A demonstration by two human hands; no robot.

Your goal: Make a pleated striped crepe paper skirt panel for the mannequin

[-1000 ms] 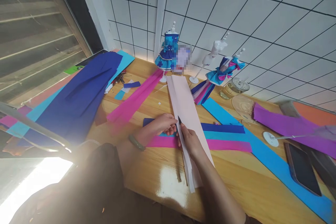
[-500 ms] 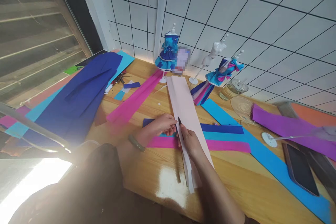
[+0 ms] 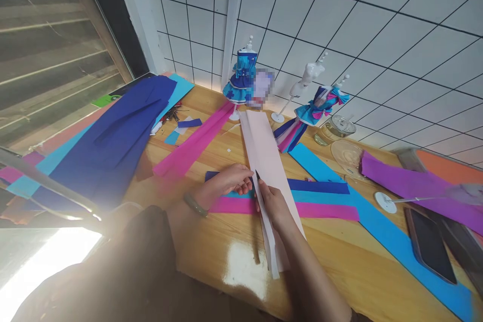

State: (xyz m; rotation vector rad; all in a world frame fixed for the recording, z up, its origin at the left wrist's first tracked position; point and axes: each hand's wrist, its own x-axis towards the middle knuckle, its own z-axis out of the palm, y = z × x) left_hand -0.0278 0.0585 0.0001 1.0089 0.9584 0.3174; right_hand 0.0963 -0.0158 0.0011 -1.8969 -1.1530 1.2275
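Observation:
A long pale pink strip of crepe paper (image 3: 263, 141) lies lengthwise before me, with a narrow strip split off along its left side toward the front edge. My right hand (image 3: 276, 206) is closed around scissors (image 3: 257, 175); only their dark tip shows, at the split, and the handles are hidden. At the strip's left edge my left hand (image 3: 238, 179) pinches the paper just left of the scissor tip. Under the pale strip run dark blue (image 3: 319, 185), light blue (image 3: 317, 196) and pink strips (image 3: 324, 210), crosswise.
Dressed mini mannequins (image 3: 241, 80) and a bare white one (image 3: 311, 73) stand at the back. Dark blue paper (image 3: 121, 121) covers the left side. To the right are a glass jar (image 3: 335, 129), a purple sheet (image 3: 400, 173), a long blue strip (image 3: 392, 241) and a phone (image 3: 430, 244).
My view has shifted very slightly. Both hands keep nearly the same place on the pale pink paper, and the scissors' tip stays at the split.

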